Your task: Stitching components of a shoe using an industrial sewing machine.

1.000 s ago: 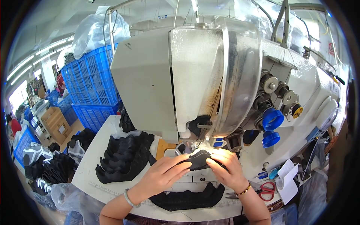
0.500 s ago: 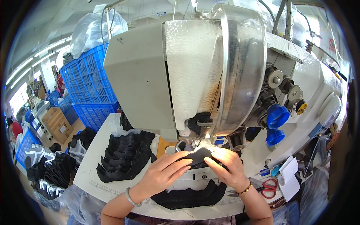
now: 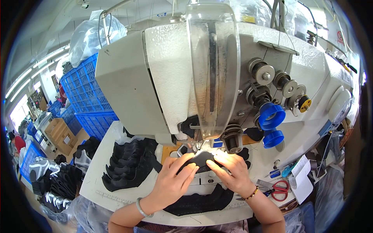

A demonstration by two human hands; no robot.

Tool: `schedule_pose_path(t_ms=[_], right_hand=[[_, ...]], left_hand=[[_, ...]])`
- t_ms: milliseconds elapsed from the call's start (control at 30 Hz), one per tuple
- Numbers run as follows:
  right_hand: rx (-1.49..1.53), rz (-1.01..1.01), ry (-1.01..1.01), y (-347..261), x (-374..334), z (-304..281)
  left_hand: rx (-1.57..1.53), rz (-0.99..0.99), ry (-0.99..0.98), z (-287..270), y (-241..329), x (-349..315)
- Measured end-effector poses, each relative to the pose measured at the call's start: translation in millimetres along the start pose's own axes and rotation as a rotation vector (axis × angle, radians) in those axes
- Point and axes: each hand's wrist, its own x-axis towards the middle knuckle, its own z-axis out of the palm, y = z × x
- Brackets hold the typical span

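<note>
A black curved fabric piece (image 3: 201, 160) lies under the lit needle area of a large white sewing machine (image 3: 167, 70). My left hand (image 3: 173, 176), a pale bangle at its wrist, pinches the piece's left end between thumb and fingers. At the other end my right hand (image 3: 230, 171), wearing a beaded bracelet, holds it with the thumb on the near side. The needle itself is hard to make out in the glare. Close to my body, another black scalloped piece (image 3: 200, 201) lies on the white table (image 3: 128, 207), partly behind my left wrist.
Left on the table is a row of overlapping black pieces (image 3: 130, 163). Red-handled scissors (image 3: 279, 190) and white paper (image 3: 301, 180) lie right. Blue crates (image 3: 87, 85) stand back left, with grey-black shoe uppers (image 3: 44, 169) below. Thread tension knobs with blue caps (image 3: 272, 116) project from the machine.
My view has shifted, so the machine appears further left. Both hands keep hold of the black piece, which now looks slightly flatter and turned a little under the needle.
</note>
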Motion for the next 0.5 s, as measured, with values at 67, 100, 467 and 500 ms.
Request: schedule_pose_path(t_ms=[67,100,467,500], right_hand=[[0.009,0.000,0.005,-1.0,-0.5,3.6],[0.008,-0.014,0.007,-1.2,-1.4,4.9],[-0.108,-0.053,0.022,-5.0,-0.7,4.4],[-0.110,-0.051,0.019,-4.8,-0.9,4.6]], left_hand=[[0.010,0.021,0.032,5.5,-7.3,-7.1],[0.004,0.045,0.062,8.0,-9.2,-9.1],[0.181,0.131,0.051,3.5,0.3,-10.1],[0.160,0.079,0.044,3.5,1.1,-10.3]])
